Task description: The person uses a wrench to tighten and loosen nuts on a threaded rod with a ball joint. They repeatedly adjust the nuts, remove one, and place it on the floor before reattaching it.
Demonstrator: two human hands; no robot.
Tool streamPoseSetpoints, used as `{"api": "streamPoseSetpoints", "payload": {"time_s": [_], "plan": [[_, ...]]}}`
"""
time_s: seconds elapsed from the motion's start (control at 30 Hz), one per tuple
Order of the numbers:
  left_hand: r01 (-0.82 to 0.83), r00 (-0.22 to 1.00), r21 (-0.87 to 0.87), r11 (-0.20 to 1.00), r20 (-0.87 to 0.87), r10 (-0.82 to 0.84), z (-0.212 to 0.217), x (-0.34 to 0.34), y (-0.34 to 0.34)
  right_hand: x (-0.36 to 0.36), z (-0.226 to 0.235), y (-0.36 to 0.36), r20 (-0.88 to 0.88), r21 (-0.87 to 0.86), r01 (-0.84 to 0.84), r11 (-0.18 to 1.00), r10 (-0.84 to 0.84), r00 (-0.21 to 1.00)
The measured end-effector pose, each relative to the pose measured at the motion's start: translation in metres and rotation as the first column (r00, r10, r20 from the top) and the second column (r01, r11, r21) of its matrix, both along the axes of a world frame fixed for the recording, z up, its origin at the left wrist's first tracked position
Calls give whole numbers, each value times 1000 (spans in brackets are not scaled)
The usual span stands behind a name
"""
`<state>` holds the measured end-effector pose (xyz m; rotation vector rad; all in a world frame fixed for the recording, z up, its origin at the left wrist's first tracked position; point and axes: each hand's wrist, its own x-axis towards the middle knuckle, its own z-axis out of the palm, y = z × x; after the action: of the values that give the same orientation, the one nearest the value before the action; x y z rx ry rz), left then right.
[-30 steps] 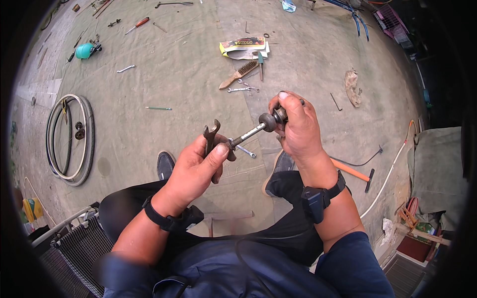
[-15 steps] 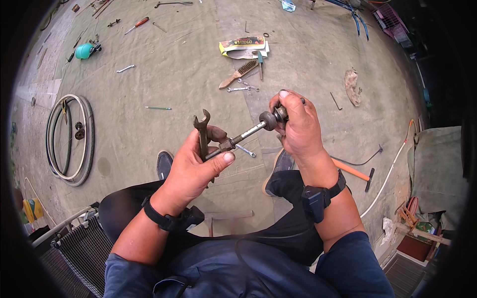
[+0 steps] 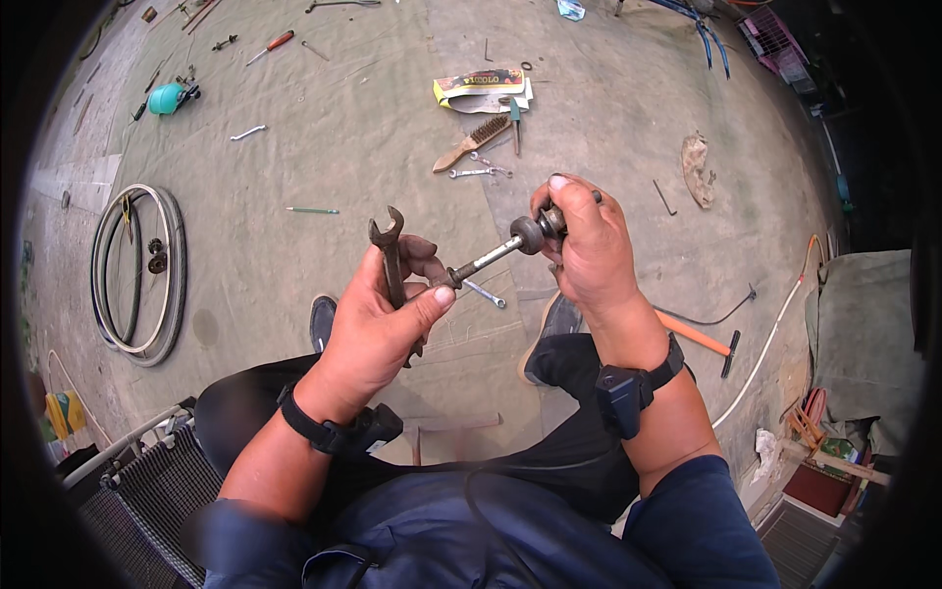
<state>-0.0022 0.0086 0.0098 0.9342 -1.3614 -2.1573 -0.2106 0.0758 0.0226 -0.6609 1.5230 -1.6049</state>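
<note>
Two hands support one axle in the head view, the sole view. The right hand pinches the axle's far end, just beyond a round dark collar. The left hand pinches the near end between thumb and finger, partly hiding the fitting there, and also holds an open-ended wrench left of the axle, mouth clear of it.

The step in hand appears to be finger-turning the near-end fitting. Hold the far end firmly so that the axle does not rotate. Turn squarely about the axle's line. If the fitting binds, back it off; do not force it. Residue may hinder turning; a wire brush lies on the ground beyond the axle.
</note>
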Motion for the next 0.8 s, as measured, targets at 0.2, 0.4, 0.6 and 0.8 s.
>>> {"api": "streamPoseSetpoints", "payload": {"time_s": [0.2,0.4,0.6,0.8], "plan": [[50,998,153,987,-40,-44,-3,3,-6,0,0,1,-1,11,-11,1000,11,1000],[10,1000,-9,1000,-24,-10,-1,-2,0,-1,-1,1,10,0,-11,1000,11,1000],[62,997,121,991,-47,-57,-1,3,-6,-2,-1,1,5,8,-17,1000,17,1000],[39,999,112,993,-30,-36,1,1,-5,-1,-1,1,5,10,-13,1000,13,1000]]}}
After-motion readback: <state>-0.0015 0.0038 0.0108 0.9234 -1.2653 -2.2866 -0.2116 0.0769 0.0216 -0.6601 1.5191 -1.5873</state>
